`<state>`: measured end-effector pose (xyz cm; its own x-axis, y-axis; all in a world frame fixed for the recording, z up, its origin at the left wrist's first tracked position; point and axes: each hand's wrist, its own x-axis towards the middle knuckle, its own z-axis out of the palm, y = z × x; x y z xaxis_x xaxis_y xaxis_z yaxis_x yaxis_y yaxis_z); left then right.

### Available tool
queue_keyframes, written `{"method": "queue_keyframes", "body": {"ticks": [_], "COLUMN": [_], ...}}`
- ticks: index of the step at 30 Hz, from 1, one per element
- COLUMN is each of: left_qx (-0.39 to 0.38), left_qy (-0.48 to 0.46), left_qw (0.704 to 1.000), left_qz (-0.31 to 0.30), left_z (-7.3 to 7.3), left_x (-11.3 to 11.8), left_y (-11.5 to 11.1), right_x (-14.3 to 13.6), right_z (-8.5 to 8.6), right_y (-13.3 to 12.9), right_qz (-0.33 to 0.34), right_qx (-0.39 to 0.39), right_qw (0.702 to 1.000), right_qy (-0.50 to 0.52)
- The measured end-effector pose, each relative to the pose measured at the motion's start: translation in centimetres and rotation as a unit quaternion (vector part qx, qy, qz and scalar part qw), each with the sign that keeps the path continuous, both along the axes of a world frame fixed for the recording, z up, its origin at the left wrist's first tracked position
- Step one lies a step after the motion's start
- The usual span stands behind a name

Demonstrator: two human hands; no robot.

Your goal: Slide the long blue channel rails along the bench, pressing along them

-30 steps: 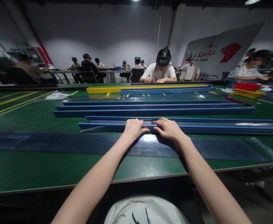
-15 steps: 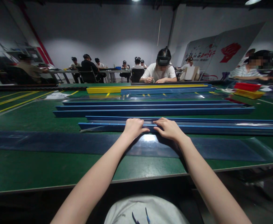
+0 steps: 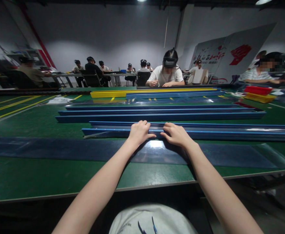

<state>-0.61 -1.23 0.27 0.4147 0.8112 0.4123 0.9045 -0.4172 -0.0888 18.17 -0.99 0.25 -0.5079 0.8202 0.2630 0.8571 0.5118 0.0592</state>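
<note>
A long blue U-shaped channel lies across the table in front of me, its open side up. Near its left part, my left hand is closed over the front wall, thumb on the near side and fingers reaching inside. A short way to the right, my right hand grips the same wall in a like manner. The fingertips of both hands are hidden in the channel, so anything small beneath them cannot be seen. Closer to me, a clear plastic strip lies flat under my wrists.
Beyond lie more blue channels, a yellow channel and a lighter blue one. Red and yellow trays are at the right. White paper rests at the left. A person sits across the green table.
My left fingers have risen slightly, knuckles higher above the channel. The right fingers have curled in a little. The channel has not visibly moved.
</note>
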Motion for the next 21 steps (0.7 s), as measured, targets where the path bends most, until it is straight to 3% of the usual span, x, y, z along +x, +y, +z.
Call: {"method": "queue_keyframes", "body": {"ticks": [21], "left_qx": [0.060], "left_qy": [0.009], "left_qw": [0.997], "left_qz": [-0.038], "left_z": [-0.5], "left_x": [0.4], "left_y": [-0.2], "right_x": [1.2], "right_z": [0.4], "right_y": [0.1], "right_qz": [-0.008], "right_qx": [0.027], "right_qw": [0.997], "right_qy": [0.076]}}
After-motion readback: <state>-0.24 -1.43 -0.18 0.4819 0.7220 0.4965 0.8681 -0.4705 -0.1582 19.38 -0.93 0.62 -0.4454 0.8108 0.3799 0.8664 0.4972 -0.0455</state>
